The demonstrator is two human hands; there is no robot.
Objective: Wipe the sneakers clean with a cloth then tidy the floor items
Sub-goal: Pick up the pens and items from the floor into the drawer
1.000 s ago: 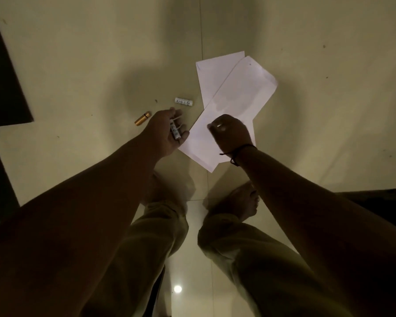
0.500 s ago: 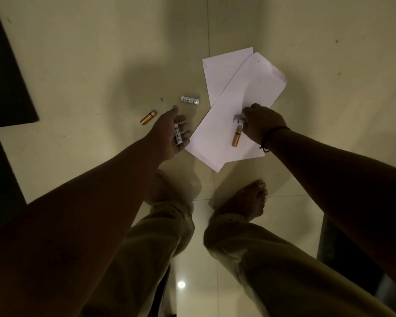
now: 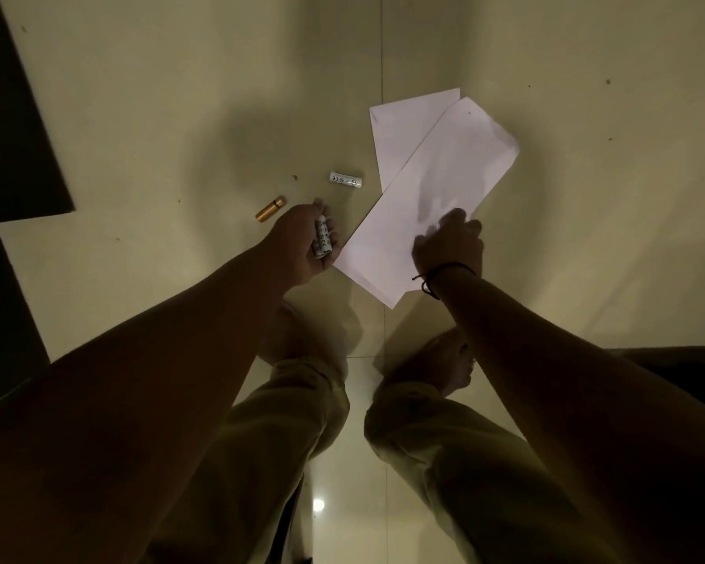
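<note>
White battery (image 3: 323, 241) gripped in left hand (image 3: 302, 248); right hand (image 3: 448, 248) over envelope (image 3: 424, 205) near edge, grip unclear. Bare tile floor (image 3: 139, 116) leftward.

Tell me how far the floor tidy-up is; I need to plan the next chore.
Partly done. The left hand already holds a white battery. The right hand is over the top envelope; its grip is hidden. Still on the floor: a white battery, a gold battery and both envelopes. No sneakers in view.
</note>
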